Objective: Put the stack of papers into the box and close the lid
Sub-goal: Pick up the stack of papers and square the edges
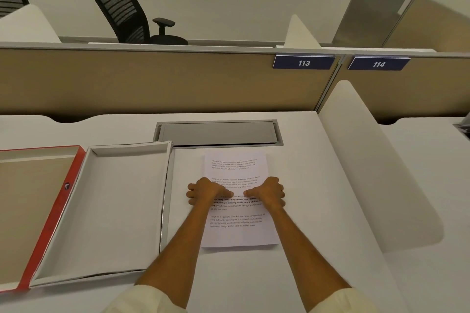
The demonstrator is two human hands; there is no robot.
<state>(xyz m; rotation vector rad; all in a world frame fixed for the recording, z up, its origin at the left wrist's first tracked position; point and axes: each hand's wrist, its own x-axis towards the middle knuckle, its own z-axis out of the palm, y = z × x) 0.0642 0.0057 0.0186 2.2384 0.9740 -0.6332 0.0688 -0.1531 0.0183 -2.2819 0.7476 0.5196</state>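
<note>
A stack of printed white papers (237, 231) lies flat on the white desk, right of centre. My left hand (207, 192) rests on its left edge, fingers curled over the side and thumb on top. My right hand (270, 192) does the same on the right edge. The papers still lie on the desk. Left of them sits the open box (106, 211), white inside and holding nothing. Its lid (33, 201), red-edged with a brown inside, lies folded open further left, partly cut off by the frame.
A grey metal cable hatch (218, 133) is set into the desk behind the papers. A tan partition (152, 79) with signs 113 and 114 closes the back. A white divider (368, 160) stands on the right. A black office chair (127, 10) is beyond the partition.
</note>
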